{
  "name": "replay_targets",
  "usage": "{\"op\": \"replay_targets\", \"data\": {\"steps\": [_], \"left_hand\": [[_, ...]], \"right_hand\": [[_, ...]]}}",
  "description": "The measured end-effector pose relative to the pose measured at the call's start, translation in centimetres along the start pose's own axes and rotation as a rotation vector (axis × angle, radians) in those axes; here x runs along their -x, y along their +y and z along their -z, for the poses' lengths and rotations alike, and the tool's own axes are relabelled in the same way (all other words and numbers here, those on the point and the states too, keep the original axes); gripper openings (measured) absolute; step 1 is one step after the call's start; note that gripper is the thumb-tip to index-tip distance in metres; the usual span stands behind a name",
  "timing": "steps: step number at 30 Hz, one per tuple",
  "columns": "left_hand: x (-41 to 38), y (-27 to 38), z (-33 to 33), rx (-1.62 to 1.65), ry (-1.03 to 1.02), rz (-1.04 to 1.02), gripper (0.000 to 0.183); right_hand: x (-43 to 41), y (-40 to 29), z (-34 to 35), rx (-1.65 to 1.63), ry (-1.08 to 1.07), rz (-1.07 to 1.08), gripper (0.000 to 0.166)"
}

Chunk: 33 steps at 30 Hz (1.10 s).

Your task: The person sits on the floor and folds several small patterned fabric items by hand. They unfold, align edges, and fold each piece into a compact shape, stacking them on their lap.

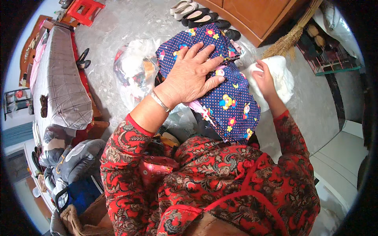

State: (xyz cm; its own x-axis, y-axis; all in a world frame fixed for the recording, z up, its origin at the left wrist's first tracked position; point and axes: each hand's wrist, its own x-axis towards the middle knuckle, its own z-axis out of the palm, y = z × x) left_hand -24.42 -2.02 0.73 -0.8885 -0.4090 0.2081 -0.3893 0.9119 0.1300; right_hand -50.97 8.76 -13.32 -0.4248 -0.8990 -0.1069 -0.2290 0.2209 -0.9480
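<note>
My left hand (pixel 195 73) lies flat with spread fingers on a navy dotted fabric piece (pixel 233 100) printed with cartoon figures and flowers. The fabric drapes over my lap, and a pink-and-white edge shows beneath it near my wrist. To the right, my right hand (pixel 265 79) has its fingers bent and apart, over the near side of a white fluffy wad (pixel 283 73), apparently cotton wadding. Nothing shows between its fingers; whether they touch the wad is hard to tell. Left of the fabric, a clear plastic bag (pixel 131 63) holds white stuff and patterned cloth.
Several shoes (pixel 198 16) stand beside a brown wooden cabinet (pixel 245 14). A straw broom (pixel 288 41) leans near a rack (pixel 323 53) at the right. At the left are a covered bed (pixel 63 76) and black shoes (pixel 83 60); a red plastic stool (pixel 84 11) stands farther back.
</note>
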Motion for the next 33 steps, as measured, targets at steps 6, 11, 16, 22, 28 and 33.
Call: {"op": "replay_targets", "data": {"steps": [6,11,16,22,28,33], "left_hand": [[-0.6,0.0,0.0,0.010,0.003,0.095,0.053],[-1.8,0.1,-0.5,-0.100,-0.035,0.109,0.058],[-1.4,0.8,-0.1,-0.068,0.073,0.144,0.052],[-2.4,0.4,0.7,-0.148,0.043,0.245,0.028],[-2.8,-1.0,1.2,-0.169,0.164,0.332,0.021],[-3.9,-0.5,2.3,-0.131,0.249,0.334,0.025]], "right_hand": [[9.7,3.0,2.8,0.703,-0.097,0.758,0.060],[11.2,0.6,1.1,0.612,-0.021,0.807,0.042],[9.3,-3.9,0.3,0.496,-0.154,1.008,0.026],[10.4,-10.5,1.0,0.495,-0.159,0.991,0.034],[12.6,-17.0,1.7,0.640,-0.270,1.087,0.038],[13.9,-17.7,-1.4,0.800,-0.408,1.081,0.025]]}}
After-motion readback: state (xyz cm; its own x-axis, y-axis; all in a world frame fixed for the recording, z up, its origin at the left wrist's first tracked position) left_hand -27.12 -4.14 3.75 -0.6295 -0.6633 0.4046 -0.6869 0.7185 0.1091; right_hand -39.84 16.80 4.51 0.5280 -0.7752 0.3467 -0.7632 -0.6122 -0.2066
